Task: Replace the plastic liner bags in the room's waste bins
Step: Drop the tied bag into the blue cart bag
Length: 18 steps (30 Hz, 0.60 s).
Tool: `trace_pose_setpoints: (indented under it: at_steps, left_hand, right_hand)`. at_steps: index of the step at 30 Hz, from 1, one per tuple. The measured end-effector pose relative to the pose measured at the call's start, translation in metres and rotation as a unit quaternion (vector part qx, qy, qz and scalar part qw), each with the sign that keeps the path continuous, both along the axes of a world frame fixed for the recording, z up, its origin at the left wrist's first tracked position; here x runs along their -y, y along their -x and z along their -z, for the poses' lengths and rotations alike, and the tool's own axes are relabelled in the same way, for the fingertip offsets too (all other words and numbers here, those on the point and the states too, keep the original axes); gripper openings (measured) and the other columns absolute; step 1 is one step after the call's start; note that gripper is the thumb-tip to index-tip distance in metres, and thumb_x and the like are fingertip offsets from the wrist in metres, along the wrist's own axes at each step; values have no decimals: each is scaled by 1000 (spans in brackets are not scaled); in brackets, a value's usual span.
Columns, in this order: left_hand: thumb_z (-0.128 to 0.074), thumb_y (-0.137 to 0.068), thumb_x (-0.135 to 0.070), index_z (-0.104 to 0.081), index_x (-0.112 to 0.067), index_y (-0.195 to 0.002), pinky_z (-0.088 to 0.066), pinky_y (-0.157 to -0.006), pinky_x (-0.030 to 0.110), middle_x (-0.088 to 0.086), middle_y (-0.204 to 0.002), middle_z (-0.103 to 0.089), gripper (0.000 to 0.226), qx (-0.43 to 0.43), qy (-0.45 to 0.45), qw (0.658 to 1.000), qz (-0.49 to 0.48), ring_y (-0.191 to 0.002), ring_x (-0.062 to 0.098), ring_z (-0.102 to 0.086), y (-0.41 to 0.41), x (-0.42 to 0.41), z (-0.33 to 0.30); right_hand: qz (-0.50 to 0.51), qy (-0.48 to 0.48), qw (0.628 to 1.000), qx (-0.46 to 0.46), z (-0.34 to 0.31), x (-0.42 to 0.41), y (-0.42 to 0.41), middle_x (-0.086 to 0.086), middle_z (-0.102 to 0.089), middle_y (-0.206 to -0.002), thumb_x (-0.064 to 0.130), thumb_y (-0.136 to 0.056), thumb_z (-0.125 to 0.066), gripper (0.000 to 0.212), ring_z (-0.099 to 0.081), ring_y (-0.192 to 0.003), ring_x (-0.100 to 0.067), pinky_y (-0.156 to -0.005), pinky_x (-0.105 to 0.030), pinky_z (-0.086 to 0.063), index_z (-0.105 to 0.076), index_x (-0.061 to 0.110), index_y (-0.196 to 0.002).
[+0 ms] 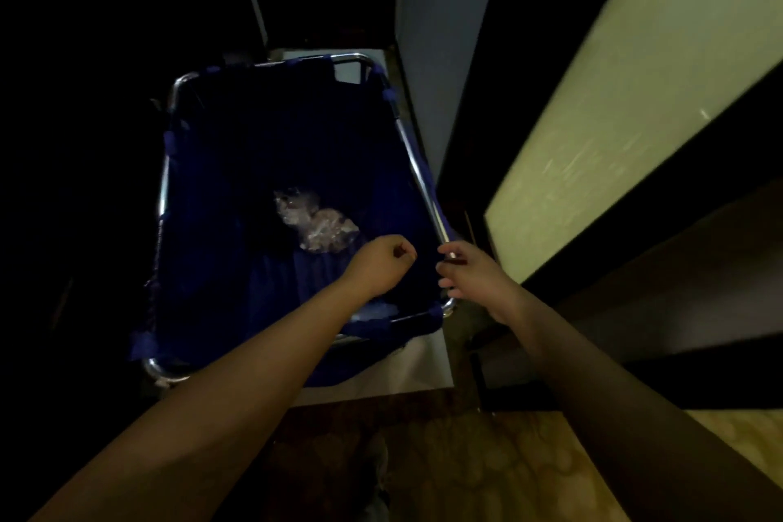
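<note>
A crumpled clear plastic liner bag [315, 220] lies at the bottom of a dark blue cloth cart bag [237, 199] hung on a chrome tube frame [417, 170]. My left hand [381, 267] hovers over the cart's near right part, fingers curled into a loose fist with nothing visible in it. My right hand [470, 271] is beside the frame's right rail near its front corner, fingers loosely bent, fingertips at the rail; a grip cannot be made out in the dim light.
A pale wall edge [428, 55] rises behind the cart on the right. A cream panel with a dark frame [635, 119] runs along the right. Patterned carpet [487, 462] covers the floor below. The left side is in darkness.
</note>
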<state>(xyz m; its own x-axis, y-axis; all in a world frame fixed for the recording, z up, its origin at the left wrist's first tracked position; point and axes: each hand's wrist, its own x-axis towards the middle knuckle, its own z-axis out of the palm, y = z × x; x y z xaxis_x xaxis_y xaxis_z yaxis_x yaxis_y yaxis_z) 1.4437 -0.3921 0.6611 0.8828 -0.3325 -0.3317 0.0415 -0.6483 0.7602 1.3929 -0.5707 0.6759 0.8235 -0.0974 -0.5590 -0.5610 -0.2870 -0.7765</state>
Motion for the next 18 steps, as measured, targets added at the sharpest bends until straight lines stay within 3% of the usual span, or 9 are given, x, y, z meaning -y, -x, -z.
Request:
trace_pose_setpoints:
  at_steps: [4, 8, 13, 18]
  left_hand:
    - [-58, -97, -25, -70, -24, -97, -52, -80, 33, -5, -92, -71, 12, 7, 46, 998, 42, -85, 14, -66, 42, 50, -20]
    - [-55, -98, -28, -69, -24, -98, -52, -72, 32, -2, -94, -70, 14, -5, 95, 992, 86, -82, 15, -65, 109, 103, -43]
    - [-57, -98, -22, -71, -12, -99, -49, -78, 27, 4, -95, -71, 18, -11, 118, 980, 158, -92, 19, -66, 229, 166, -64]
    - [-56, -99, -29, -69, -26, -98, -46, -74, 23, -8, -97, -68, 14, -10, 120, 958, 261, -94, 11, -63, 375, 211, -76]
  right_hand:
    - [73, -5, 997, 21, -20, 30, 56, -7, -60, -118, 10, -99, -56, 34, -62, -88, -22, -70, -27, -52, -51, 15, -133]
    - [142, -17, 989, 42, -37, 65, 137, -7, -60, -104, 8, -98, -57, 29, -59, -72, -17, -65, -30, -47, -52, 17, -126]
    - [227, 25, 972, 59, -61, 108, 284, 0, -65, -97, 18, -94, -62, 21, -66, -84, -18, -73, -33, -56, -60, 26, -113]
    - [313, 27, 947, 62, -66, 131, 450, -11, -68, -103, 18, -93, -62, 26, -68, -82, -19, -66, -32, -54, -61, 23, -119]
